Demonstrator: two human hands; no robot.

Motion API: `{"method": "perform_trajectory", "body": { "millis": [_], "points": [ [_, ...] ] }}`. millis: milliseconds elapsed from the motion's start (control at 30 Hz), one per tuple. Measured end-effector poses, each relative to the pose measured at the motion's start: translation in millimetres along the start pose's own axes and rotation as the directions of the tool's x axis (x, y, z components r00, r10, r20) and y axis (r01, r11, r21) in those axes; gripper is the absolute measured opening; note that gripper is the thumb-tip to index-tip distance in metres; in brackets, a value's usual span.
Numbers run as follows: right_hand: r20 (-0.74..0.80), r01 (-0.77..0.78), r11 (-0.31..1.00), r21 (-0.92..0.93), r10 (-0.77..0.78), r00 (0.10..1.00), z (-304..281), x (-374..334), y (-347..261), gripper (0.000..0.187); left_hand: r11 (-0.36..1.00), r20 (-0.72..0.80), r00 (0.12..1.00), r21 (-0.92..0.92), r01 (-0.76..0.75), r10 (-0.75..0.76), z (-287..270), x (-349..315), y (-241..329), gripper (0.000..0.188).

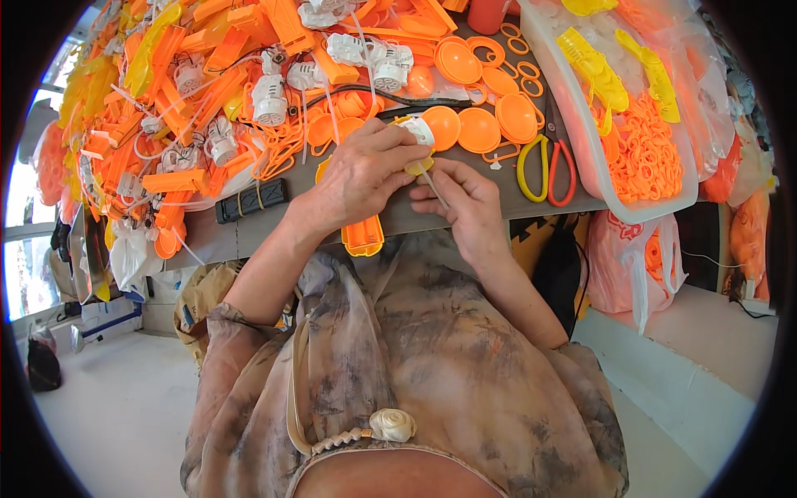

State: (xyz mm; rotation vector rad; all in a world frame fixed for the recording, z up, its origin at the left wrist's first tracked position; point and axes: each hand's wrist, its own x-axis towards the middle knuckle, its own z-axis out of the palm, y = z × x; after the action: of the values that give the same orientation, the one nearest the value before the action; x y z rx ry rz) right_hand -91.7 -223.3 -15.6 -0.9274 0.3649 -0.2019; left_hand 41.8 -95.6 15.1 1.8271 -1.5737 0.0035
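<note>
At the table's near edge my left hand (365, 173) is closed around a small toy assembly. Its white round plastic part (418, 130) shows past my fingertips, and an orange-and-yellow plastic housing (363, 237) sticks out below my palm. My right hand (467, 199) pinches a thin pale tube (433, 189), whose upper end meets a small yellow piece (418, 166) under my left fingers. My left palm hides how the parts join. Just beyond my hands lie orange round caps (479, 130) in a row.
Orange toy parts (178, 108) with white motor units (270, 100) are heaped on the left. A black battery-like block (251, 201) lies near the edge. To the right are scissors (544, 170) with yellow and red handles, and a clear bin (610, 195) of orange links. A plastic bag (635, 266) hangs below.
</note>
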Motion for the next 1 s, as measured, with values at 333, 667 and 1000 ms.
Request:
{"method": "perform_trajectory", "body": {
  "millis": [333, 667, 1000],
  "points": [
    [-0.027, -0.119, 0.947, -0.298, 0.116, 0.993, 0.2, 7.8, -9.4, 0.037, 0.962, 0.006, 1.000, 0.274, 0.001, -0.003, 6.9, -7.0, 8.9, 0.039],
    [-0.015, -0.124, 0.891, -0.438, 0.130, 0.991, -0.3, 6.9, -14.0, 0.042, 0.952, 0.044, 0.999, 0.305, 0.002, -0.016, 8.7, -1.7, 11.7, 0.044],
    [0.188, 0.203, 0.017, -0.979, -0.308, 0.933, -12.6, -36.7, -64.5, 0.037, 0.964, -0.060, 0.996, 0.263, -0.049, 0.067, 13.6, 10.5, 15.6, 0.041]
  ]
}}
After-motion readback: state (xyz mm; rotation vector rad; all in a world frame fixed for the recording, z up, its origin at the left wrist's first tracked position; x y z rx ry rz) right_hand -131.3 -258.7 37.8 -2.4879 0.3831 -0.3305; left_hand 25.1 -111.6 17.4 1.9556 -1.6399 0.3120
